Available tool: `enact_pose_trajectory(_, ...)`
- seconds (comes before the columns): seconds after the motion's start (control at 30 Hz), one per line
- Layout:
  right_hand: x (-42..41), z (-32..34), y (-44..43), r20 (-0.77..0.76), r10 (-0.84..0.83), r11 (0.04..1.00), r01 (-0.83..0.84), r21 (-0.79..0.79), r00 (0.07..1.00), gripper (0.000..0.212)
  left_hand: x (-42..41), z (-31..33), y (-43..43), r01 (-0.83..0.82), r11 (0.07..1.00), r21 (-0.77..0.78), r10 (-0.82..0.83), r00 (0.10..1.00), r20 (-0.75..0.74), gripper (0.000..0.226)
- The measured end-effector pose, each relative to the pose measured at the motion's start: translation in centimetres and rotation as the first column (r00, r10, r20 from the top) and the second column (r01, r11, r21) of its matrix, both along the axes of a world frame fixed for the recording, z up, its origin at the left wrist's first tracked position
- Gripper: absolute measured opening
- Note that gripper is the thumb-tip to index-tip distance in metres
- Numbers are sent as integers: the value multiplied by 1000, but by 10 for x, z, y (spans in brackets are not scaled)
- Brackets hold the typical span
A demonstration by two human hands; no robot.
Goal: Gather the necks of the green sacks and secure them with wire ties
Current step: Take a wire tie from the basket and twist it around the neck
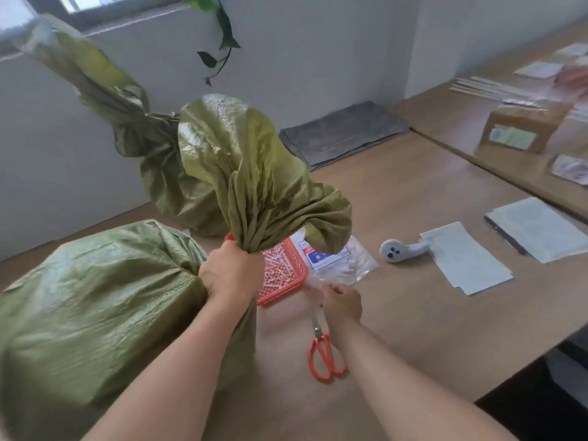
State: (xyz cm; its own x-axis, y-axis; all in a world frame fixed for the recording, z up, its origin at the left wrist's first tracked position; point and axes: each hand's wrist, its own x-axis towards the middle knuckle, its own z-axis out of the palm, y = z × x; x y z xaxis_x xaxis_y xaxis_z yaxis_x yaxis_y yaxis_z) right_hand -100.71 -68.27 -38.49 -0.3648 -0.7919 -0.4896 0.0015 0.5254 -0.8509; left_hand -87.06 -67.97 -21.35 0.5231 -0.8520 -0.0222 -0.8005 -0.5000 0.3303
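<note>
**Desk:** What does the frame show at the bench?

**Photographer:** A person's left hand (230, 270) is clenched tight round the gathered neck of a green sack (92, 300), which lies full on the wooden table (413, 313) at about 8 o'clock. The loose mouth of the sack fans up and over from the fist toward 12 o'clock.

**Desk:** And the other hand?

**Photographer:** The right hand (342, 302) sits low at about 5 o'clock from the fist, fingers curled inward. Whether it has hold of anything I cannot tell; the spot is blurred, beside a clear plastic packet (337, 259).

**Desk:** Any ties in view?

**Photographer:** A red basket (283, 275) just beside the fist, at its 3 o'clock, holds a heap of thin white wire ties (280, 268). Its far edge is hidden by the sack's cloth.

**Desk:** What else is on the table?

**Photographer:** Red-handled scissors (324, 351) lie flat at 6 o'clock from the right hand, partly under the forearm. A second green sack (178, 176) stands behind at 11 o'clock, neck already cinched, top flared toward the window. At 3 o'clock lie a grey handled tool (399, 248) and sheets of paper (467, 259). A vine (222, 36) hangs at 12 o'clock.
</note>
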Motion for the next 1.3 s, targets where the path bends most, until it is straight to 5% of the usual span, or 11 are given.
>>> enact_pose_trajectory(0.5,-22,-78,-70,-353,55,998,-44,39,934,30,-20,-23,-53,75,993,95,-78,996,32,11)
enact_pose_trajectory(0.73,-17,-89,-79,-341,-102,990,130,62,934,38,-11,-25,-61,29,997,74,-29,1000,1,9)
enact_pose_trajectory(1.0,-29,-109,-93,-439,156,987,-129,92,885,27,-8,-22,-53,38,998,54,-36,999,-26,8)
enact_pose_trajectory(1.13,-29,-113,-91,-504,141,990,-131,56,852,9,-7,-20,-49,43,998,46,-42,999,-23,10)
enact_pose_trajectory(1.3,-26,-112,-80,-645,255,965,-226,129,720,12,-2,-21,-44,30,999,32,-29,999,-32,15)
